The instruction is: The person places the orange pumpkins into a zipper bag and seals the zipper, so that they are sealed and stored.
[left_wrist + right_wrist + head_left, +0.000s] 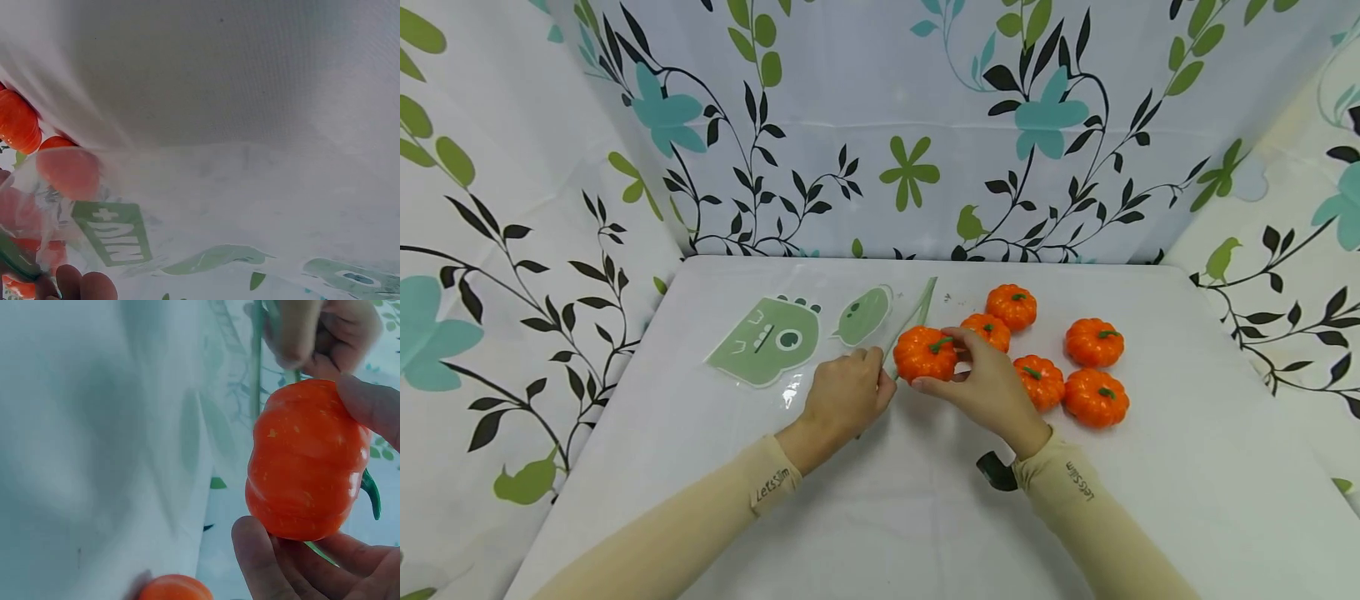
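A clear plastic bag printed with green cartoon figures lies flat to the left on the white table. At its green-edged right side, my left hand pinches the rim with curled fingers. My right hand grips a small orange toy pumpkin between thumb and fingers, right beside that rim. The pumpkin's green stem points to the right in the head view. Up close in the right wrist view, the pumpkin sits between thumb and fingertips, with the left hand behind it. Whether it touches the bag, I cannot tell.
Several more orange toy pumpkins stand right of my right hand, one partly hidden behind it. A dark band shows at my right wrist. Leaf-patterned curtains enclose the table at the back and sides.
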Demonstrator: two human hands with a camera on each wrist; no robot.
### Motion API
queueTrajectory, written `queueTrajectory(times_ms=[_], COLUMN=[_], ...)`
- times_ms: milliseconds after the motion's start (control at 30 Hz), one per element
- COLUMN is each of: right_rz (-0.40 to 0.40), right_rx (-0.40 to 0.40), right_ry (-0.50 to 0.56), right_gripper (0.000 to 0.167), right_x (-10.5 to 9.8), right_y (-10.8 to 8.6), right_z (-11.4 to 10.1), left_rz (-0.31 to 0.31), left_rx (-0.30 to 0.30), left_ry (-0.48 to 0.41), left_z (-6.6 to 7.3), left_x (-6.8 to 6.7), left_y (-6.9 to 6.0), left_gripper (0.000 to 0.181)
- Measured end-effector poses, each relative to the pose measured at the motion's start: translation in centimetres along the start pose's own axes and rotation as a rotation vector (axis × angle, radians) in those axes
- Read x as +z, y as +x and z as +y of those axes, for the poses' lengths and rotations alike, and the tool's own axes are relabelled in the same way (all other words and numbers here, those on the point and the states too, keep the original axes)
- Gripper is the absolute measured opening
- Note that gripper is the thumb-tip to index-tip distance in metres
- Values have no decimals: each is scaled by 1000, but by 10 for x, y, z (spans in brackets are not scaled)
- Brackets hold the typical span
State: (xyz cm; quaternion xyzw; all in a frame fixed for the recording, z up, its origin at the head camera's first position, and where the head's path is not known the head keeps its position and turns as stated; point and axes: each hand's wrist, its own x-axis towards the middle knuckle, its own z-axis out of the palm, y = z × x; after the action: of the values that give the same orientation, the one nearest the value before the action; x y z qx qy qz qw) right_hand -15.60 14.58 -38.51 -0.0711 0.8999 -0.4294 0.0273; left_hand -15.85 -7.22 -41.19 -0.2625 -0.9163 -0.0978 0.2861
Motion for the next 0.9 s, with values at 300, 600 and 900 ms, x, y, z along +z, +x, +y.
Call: queueTrajectory(times_ms=[300, 600, 900], right_rz=[-50, -74, -60], right_rx=[-41, -113, -119], right_ry=[-60, -140, -179], right_gripper=[83, 78, 57], right_x=[21, 40, 58], right_y=[5, 13, 23], right_z=[5, 10, 13], left_rz=[30, 43, 78], left_rx=[-2, 41, 40], left_ry=[-80, -75, -103], left_z=[-1, -2, 1], left_x=[5, 12, 19], left_y=[-4, -7, -9], left_gripper=[16, 14, 15])
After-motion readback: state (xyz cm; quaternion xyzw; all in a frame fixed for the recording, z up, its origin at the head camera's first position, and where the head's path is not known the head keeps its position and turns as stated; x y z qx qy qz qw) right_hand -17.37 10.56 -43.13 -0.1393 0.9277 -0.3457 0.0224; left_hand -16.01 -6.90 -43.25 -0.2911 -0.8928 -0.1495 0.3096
